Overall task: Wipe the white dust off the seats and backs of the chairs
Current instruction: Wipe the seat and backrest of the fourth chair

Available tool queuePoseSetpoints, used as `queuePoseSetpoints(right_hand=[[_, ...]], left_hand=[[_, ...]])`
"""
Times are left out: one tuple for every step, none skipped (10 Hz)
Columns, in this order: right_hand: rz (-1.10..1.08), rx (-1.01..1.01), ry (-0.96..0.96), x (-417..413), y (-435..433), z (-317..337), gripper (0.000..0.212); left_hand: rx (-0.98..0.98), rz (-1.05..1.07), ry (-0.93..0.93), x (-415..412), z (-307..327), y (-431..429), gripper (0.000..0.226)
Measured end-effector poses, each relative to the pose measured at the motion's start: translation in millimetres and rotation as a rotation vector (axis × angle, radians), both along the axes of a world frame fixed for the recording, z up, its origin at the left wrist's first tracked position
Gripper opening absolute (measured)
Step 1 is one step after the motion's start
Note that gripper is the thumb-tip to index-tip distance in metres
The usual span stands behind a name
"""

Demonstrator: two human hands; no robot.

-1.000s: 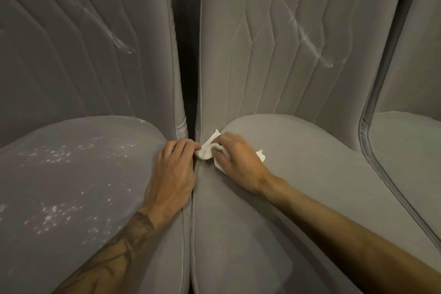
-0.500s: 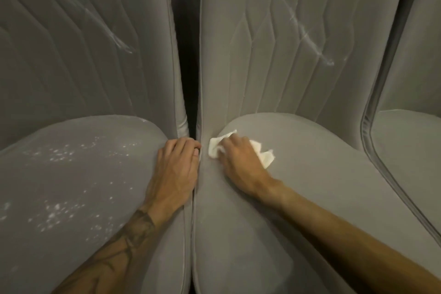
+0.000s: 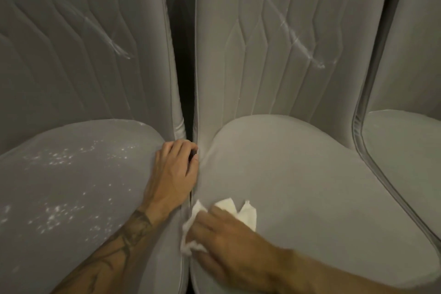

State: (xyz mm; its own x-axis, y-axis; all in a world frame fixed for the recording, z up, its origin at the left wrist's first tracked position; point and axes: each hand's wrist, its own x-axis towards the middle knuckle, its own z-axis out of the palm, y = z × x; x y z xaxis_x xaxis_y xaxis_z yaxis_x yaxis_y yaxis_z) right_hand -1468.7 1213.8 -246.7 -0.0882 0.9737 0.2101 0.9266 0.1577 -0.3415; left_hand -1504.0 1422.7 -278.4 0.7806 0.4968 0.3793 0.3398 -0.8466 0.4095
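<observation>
Bare left grip and right grip; dark line tattoo along left forearm

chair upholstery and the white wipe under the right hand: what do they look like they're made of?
Middle chair seat: likely grey velvet or microfibre, matte with a soft sheen; stitched channels run down its back. Wipe: probably paper tissue, white, thin, crumpled with ragged corners; thin cloth not ruled out. The right hand presses it on the seat.
</observation>
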Motion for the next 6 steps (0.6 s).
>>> queuePoseSetpoints(right_hand=[[-0.013,0.057,-0.015,26,8,11,0.015],[-0.201,0.136,-0.047,57,27,16,0.018],[-0.085,0.09,-0.061,38,41,-1,0.013],[-0.1,0.356,0.674,25,22,0,0.042],[0.171,0.201,-0.111,59,28,3,0.024],[-0.048,0.158,-0.199,117,49,18,0.018]], left_hand=[[0.006,-0.002,-0.018,0,3,-2,0.023],[0.006,-0.001,-0.044,0,5,-4,0.023],[-0.019,0.002,-0.034,0,6,-4,0.024],[-0.043,0.006,-0.014,1,9,-6,0.033],[0.006,0.019,-0.006,7,13,-7,0.039],[0.111,0.058,-0.057,29,21,0,0.041]])
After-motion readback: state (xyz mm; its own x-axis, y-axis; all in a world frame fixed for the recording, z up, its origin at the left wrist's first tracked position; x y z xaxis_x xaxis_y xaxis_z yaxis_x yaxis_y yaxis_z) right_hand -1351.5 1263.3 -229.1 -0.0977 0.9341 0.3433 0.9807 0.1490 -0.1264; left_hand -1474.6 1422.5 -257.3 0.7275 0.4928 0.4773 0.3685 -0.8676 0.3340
